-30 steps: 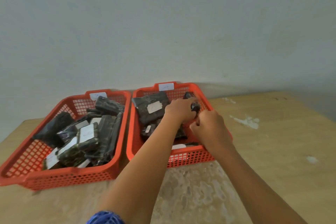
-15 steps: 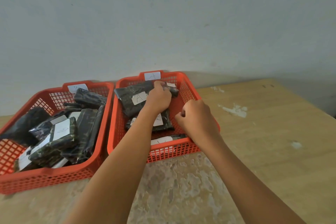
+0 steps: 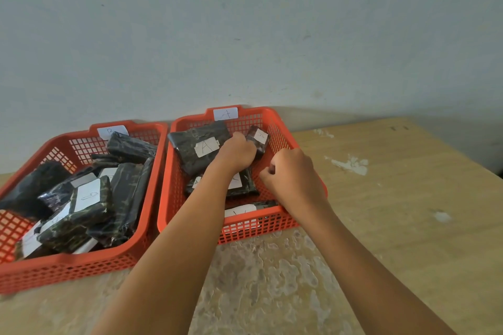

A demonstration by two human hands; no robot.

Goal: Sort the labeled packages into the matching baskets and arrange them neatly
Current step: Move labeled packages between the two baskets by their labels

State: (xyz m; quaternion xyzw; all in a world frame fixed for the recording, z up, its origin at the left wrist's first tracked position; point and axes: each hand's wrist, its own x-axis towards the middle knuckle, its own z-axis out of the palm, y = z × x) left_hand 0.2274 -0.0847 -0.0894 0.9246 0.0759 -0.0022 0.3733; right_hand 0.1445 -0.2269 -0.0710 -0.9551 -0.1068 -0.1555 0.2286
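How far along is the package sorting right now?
Done: no packages lie on the wooden table; all sit in the two orange plastic baskets. In hand: the left hand grips a small dark wrapped package. Left: the left orange basket's pile looks jumbled.

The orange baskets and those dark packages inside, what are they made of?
The baskets look like moulded plastic: uniform orange, fine lattice walls, slight sheen. The packages seem wrapped in glossy clear film, judging by creases and glints, with matte white paper labels. Their contents cannot be told.
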